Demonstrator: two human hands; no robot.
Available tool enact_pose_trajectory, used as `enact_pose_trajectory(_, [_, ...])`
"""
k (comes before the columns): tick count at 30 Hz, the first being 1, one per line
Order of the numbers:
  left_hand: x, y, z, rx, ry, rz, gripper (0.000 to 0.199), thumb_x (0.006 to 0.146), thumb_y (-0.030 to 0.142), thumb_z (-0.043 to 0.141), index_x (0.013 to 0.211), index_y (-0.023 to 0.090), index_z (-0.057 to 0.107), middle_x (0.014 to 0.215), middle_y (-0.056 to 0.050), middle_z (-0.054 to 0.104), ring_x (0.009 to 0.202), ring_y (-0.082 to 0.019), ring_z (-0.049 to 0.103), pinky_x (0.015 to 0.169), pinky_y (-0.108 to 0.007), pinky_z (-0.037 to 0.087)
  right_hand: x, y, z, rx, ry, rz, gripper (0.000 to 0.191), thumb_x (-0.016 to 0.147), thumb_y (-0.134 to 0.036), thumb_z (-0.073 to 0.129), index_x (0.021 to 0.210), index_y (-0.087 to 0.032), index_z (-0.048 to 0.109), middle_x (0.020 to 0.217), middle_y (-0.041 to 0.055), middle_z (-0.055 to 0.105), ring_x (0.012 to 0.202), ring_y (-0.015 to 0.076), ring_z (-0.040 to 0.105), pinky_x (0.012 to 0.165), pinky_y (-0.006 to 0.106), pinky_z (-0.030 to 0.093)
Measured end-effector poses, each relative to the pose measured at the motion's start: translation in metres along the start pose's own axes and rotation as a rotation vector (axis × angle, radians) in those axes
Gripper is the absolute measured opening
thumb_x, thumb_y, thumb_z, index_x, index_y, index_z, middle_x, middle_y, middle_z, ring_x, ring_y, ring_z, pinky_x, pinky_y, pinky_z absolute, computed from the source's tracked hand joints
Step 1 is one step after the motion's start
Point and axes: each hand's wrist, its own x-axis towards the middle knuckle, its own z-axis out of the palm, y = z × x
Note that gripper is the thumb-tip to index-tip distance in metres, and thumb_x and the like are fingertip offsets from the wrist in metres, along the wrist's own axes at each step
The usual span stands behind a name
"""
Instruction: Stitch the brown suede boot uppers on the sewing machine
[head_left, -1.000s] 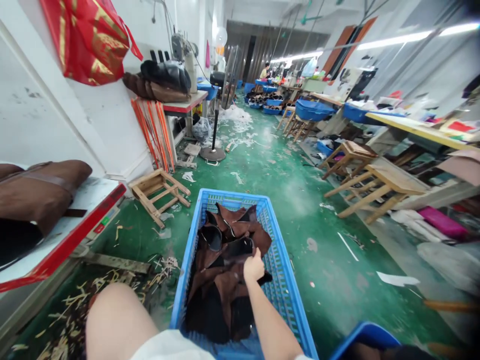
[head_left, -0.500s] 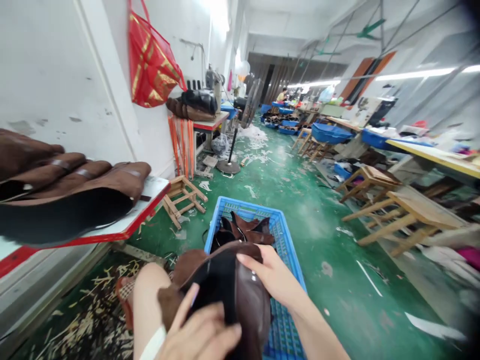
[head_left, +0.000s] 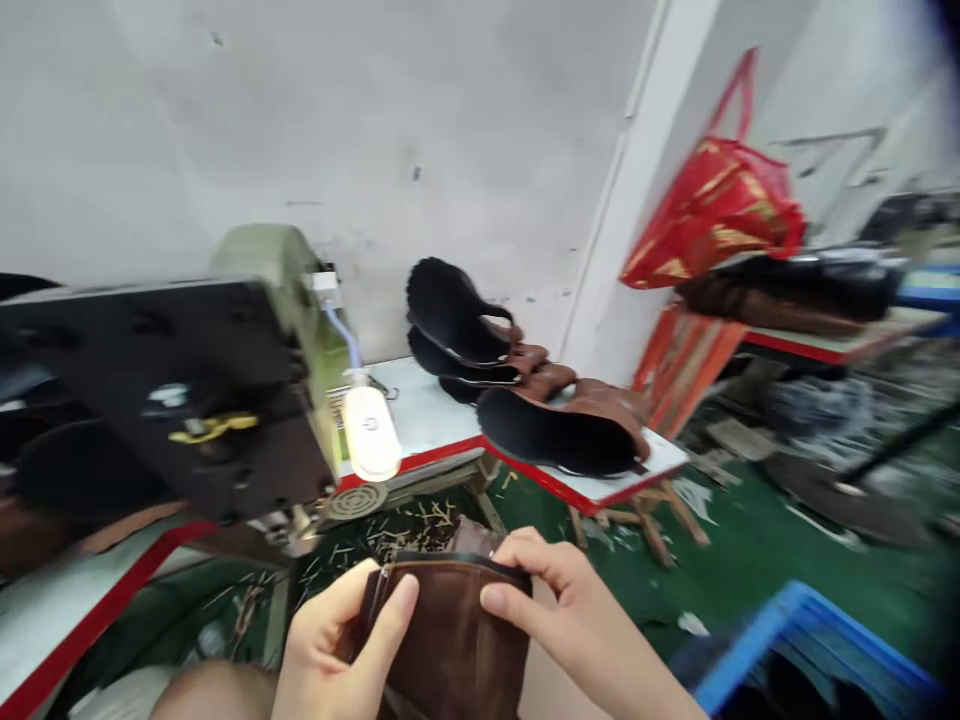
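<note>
A brown leather boot upper (head_left: 450, 630) hangs low in the middle of the head view, its top edge lined in black. My left hand (head_left: 349, 635) pinches its left top corner between thumb and fingers, beside what looks like a zip. My right hand (head_left: 559, 600) grips the same edge near the right corner, thumb in front and fingers behind. The lower part of the upper runs out of view. Ahead of my hands stands a sewing machine (head_left: 277, 400) with a lit lamp (head_left: 371, 430) on its right side.
More brown uppers with black lining (head_left: 555, 430) lie on the red-edged table (head_left: 517, 480). A blue crate (head_left: 817, 640) with dark pieces inside stands on the floor at lower right. A red bag (head_left: 720, 215) hangs on the wall. A wooden stool (head_left: 660, 525) is partly under the table.
The view has swung left from the aisle to the sewing machine. The upper has moved away from above the crate. My left hand, fingers spread on it before, now pinches its edge.
</note>
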Motion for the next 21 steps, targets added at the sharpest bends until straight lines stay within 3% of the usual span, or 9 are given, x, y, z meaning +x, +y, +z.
enact_pose_trajectory(4, [0.003, 0.007, -0.035, 0.093, -0.012, -0.049, 0.038, 0.081, 0.053, 0.073, 0.07, 0.017, 0.074, 0.062, -0.002, 0.063, 0.052, -0.013, 0.047, 0.047, -0.02, 0.04, 0.04, -0.022, 0.021, -0.115, -0.061, -0.009, 0.028, 0.074, -0.049, 0.079, 0.06, -0.027, 0.072, 0.076, 0.0047, 0.061, 0.076, 0.0247, 0.057, 0.069, 0.035, 0.046])
enact_pose_trajectory(7, [0.009, 0.011, -0.051, 0.057, -0.01, -0.105, 0.04, 0.085, 0.054, 0.068, 0.072, 0.016, 0.074, 0.064, -0.001, 0.061, 0.053, -0.012, 0.047, 0.057, -0.022, 0.046, 0.057, -0.041, 0.03, -0.219, -0.098, -0.004, 0.03, 0.075, -0.046, 0.074, 0.056, -0.024, 0.067, 0.071, 0.0035, 0.057, 0.075, 0.0236, 0.053, 0.067, 0.034, 0.042])
enact_pose_trajectory(9, [0.013, 0.011, -0.057, 0.067, 0.016, -0.111, 0.047, 0.087, 0.056, 0.064, 0.065, 0.015, 0.068, 0.064, -0.001, 0.056, 0.055, -0.011, 0.043, 0.06, -0.023, 0.044, 0.065, -0.049, 0.034, -0.259, -0.122, 0.017, 0.029, 0.076, -0.043, 0.071, 0.056, -0.023, 0.065, 0.07, 0.0022, 0.054, 0.075, 0.0222, 0.053, 0.067, 0.033, 0.04])
enact_pose_trajectory(13, [0.017, 0.008, -0.065, 0.101, 0.011, -0.173, 0.054, 0.087, 0.063, 0.059, 0.063, 0.014, 0.06, 0.064, -0.001, 0.046, 0.057, -0.011, 0.038, 0.049, -0.022, 0.032, 0.074, -0.05, 0.039, -0.264, -0.173, 0.065, 0.029, 0.074, -0.045, 0.072, 0.058, -0.021, 0.066, 0.076, 0.0021, 0.055, 0.079, 0.0224, 0.056, 0.07, 0.033, 0.042])
enact_pose_trajectory(21, [0.014, -0.003, -0.082, 0.172, 0.079, -0.072, 0.046, 0.089, 0.053, 0.06, 0.061, 0.016, 0.062, 0.065, -0.003, 0.057, 0.068, -0.019, 0.055, 0.06, -0.023, 0.045, 0.087, -0.054, 0.051, -0.258, -0.241, 0.079, 0.024, 0.075, -0.046, 0.078, 0.072, -0.022, 0.078, 0.088, 0.0058, 0.071, 0.093, 0.0303, 0.064, 0.084, 0.04, 0.049])
